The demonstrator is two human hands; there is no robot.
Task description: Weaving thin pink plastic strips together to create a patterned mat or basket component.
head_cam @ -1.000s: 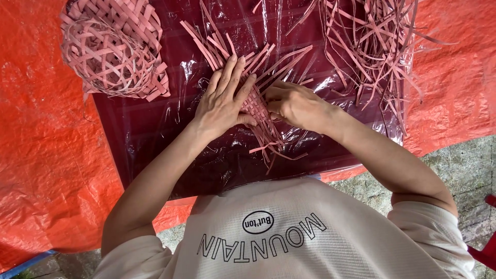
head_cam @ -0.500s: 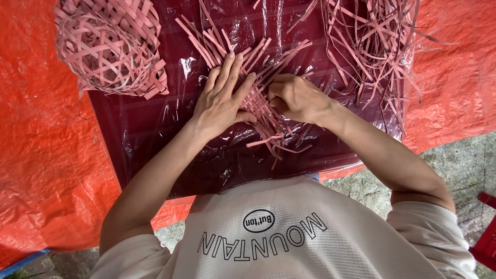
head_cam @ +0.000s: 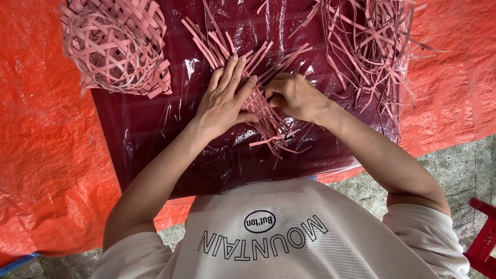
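A small flat weave of pink strips [head_cam: 264, 111] lies on a dark red board wrapped in clear plastic [head_cam: 150, 129]. My left hand [head_cam: 223, 98] rests flat on the weave with fingers spread, pressing it down. My right hand [head_cam: 294, 95] is curled beside it, its fingers pinching one of the pink strips at the weave's right side. Loose strip ends fan out above both hands and below them.
Woven pink open-lattice baskets [head_cam: 116, 46] sit at the board's top left. A loose heap of pink strips [head_cam: 369, 41] lies top right. Orange tarpaulin [head_cam: 46, 155] surrounds the board. A red plastic object [head_cam: 483, 237] shows at the lower right over stone paving.
Both hands stay on the weave. The right hand has shifted slightly along the strips while the left keeps pressing down.
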